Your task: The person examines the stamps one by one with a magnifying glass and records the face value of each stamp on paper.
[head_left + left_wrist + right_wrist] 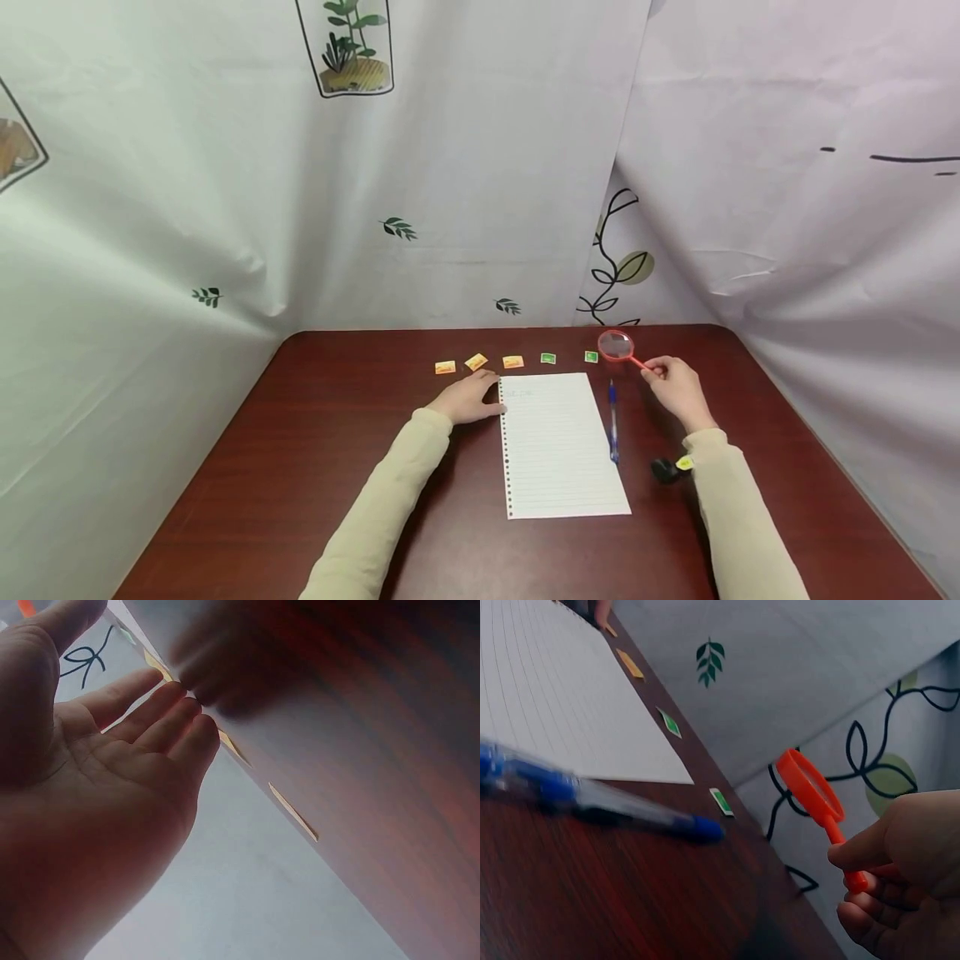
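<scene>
I see the right hand (675, 387) pinching the magnifier (829, 820) by its handle near the rightmost green stamp (592, 357), beyond the pen (613, 421); the left hand (468, 398), fingers straight, thumb apart, seems from here to touch the holed edge of the paper (562, 450)

Near the head view's centre, faint writing (519, 392) on the lined sheet (562, 450) is illegible; print on the orange slips (513, 362) is unreadably small. The left edge of the right wrist view cuts off the blurred pen (604, 799).
</scene>
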Demonstrator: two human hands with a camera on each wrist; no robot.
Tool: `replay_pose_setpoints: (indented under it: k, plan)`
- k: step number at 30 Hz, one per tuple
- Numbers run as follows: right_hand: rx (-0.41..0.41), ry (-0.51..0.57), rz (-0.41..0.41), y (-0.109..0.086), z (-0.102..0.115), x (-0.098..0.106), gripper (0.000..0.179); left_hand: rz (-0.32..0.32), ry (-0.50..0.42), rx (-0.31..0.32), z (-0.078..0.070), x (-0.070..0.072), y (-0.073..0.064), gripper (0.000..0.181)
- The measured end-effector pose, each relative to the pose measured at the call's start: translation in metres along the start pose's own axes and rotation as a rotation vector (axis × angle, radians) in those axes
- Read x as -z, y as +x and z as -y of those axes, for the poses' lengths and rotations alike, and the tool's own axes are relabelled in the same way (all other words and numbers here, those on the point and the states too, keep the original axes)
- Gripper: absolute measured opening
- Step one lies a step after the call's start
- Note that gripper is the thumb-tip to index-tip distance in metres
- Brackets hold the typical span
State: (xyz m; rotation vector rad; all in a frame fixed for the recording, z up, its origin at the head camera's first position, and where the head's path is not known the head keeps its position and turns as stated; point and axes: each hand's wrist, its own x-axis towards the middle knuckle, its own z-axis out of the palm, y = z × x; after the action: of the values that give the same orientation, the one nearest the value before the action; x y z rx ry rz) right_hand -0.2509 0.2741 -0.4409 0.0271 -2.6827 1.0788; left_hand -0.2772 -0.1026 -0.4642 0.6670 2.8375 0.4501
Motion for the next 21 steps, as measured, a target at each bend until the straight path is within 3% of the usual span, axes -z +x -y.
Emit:
replay_pose_setpoints:
  k: [12, 21]
  plan:
    - [-0.042, -0.061, -0.03, -0.009, -0.032, 0.02, 0.022, 0.01, 0.011, -0.007, -0.003, 0.002, -0.004, 0.07]
    - [-0.066, -0.081, 0.002, -0.015, -0.041, 0.026, 0.022, 0.028, 0.002, -0.003, -0.003, 0.002, -0.005, 0.066]
